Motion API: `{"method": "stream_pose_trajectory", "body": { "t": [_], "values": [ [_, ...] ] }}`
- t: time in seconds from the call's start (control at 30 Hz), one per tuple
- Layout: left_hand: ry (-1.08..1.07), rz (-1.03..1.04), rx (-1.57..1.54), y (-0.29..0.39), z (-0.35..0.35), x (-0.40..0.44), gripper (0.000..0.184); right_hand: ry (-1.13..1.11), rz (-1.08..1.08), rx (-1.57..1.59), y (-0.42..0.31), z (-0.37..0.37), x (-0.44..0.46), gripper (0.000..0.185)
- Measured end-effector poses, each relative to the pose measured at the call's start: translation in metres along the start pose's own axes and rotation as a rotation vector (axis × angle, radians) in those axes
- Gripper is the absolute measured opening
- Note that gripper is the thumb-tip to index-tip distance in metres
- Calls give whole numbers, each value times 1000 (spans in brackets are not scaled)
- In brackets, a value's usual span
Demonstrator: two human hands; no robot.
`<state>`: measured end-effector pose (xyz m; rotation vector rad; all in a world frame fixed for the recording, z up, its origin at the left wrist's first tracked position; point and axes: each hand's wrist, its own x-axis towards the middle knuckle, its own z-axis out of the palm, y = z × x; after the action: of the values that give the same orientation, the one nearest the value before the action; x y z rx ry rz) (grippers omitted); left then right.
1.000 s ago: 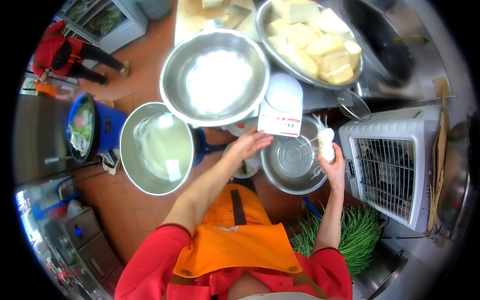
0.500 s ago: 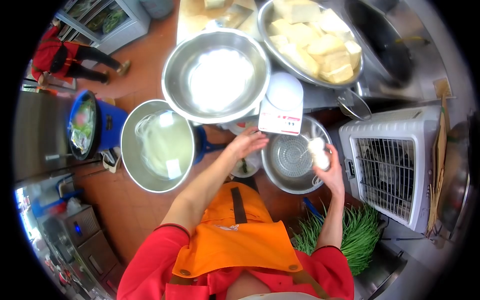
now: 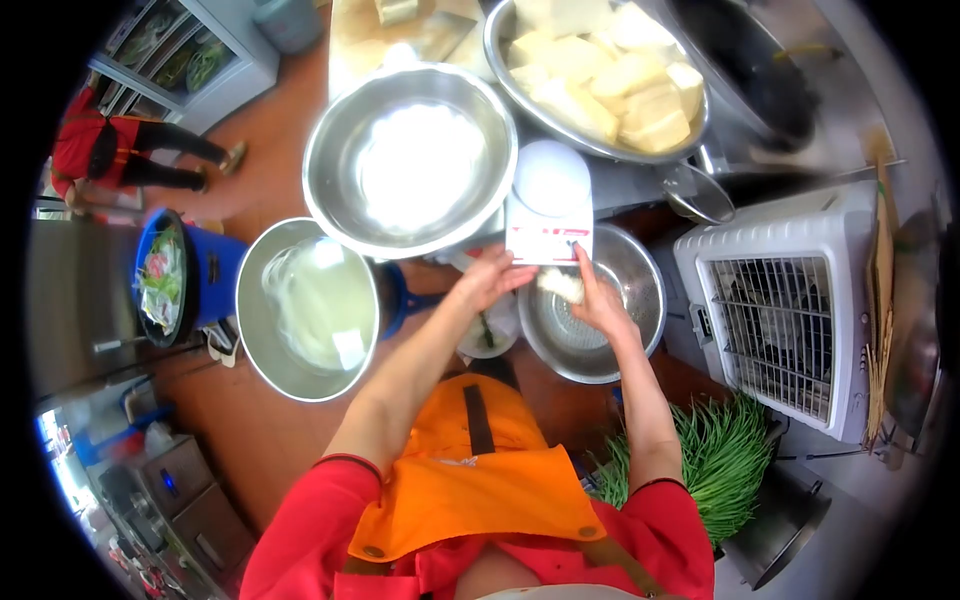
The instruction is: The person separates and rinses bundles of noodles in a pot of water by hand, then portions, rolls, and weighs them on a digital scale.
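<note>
Your left hand (image 3: 488, 280), fingers loosely parted, touches the white scale (image 3: 550, 222); your right hand (image 3: 605, 305), index finger extended, seems mid-press. The white bundle (image 3: 560, 285), hold unclear, is between them, off the scale.

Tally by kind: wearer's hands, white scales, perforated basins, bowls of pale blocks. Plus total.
Hands: 2 (left hand, right hand)
White scale: 1
Perforated basin: 1
Bowl of pale blocks: 1
Total: 5
</note>
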<state>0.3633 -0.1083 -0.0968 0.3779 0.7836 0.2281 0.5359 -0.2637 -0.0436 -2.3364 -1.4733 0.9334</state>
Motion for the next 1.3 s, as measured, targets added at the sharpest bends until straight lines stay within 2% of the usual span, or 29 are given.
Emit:
{"method": "stream_pose_trajectory", "body": {
  "t": [0.07,0.17,0.27,0.4,1.1,1.17,1.23,1.27,1.3],
  "values": [
    [-12,4,-10,-7,0,5,30,79,-65,-43,9,3,7,102],
    [-22,1,-107,-16,2,2,28,54,23,-67,4,-7,9,103],
    [-7,21,-140,-17,10,0,27,108,-60,-73,16,-5,14,103],
    [24,13,-185,-13,20,-5,27,101,-54,-62,16,-7,14,102],
    [-2,5,-101,-8,20,-7,35,117,-79,-93,5,-8,14,95],
    [-41,-4,-70,-8,13,-8,45,143,-114,-64,15,-2,11,97],
    [-22,-8,24,-6,12,-15,52,161,-71,16,6,-8,1,95],
    [-45,-6,102,-5,5,-19,65,161,-40,58,4,-10,-6,94],
    [-32,19,117,-2,2,-27,67,161,-9,101,5,-9,-12,94]
  ]
}}
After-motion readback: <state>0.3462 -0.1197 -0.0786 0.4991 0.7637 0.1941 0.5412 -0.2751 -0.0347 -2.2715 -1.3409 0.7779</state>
